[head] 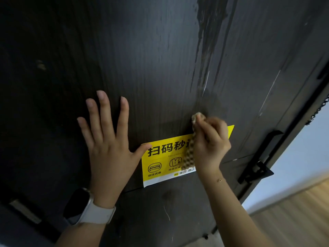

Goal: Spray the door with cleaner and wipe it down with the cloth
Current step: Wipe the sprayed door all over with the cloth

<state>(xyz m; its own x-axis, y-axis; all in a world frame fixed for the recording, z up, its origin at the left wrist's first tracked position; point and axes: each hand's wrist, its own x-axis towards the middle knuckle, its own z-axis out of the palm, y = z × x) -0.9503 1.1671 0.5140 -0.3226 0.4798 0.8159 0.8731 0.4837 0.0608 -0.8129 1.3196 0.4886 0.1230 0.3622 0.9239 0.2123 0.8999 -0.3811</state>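
Door [142,50] fills nearly the whole view, a dark wood-grain panel seen from close up and at a tilt. Wet streaks [208,38] run down its upper right part, ending just above the right hand. The left hand [108,139] lies flat against the door with its fingers spread wide, the thumb tip touching the upper left corner of a yellow sticker [160,161] pasted on the panel. A watch [83,205] with a pale strap sits on that wrist. The right hand [208,145] is closed around a cloth [191,150], a tan, waffle-textured piece bunched in the fingers; one end pokes out above the knuckles and the rest hangs down from the fist over the sticker's right part. The cloth is pressed against the door at the sticker's top edge, and both hand and cloth are slightly blurred. A thin bracelet [219,180] circles the right wrist. To the right of that hand, a black handle [258,157] is mounted near the door's edge. Beyond the edge, a pale wall [293,166] and a strip of wooden floor [293,220] show at the lower right.
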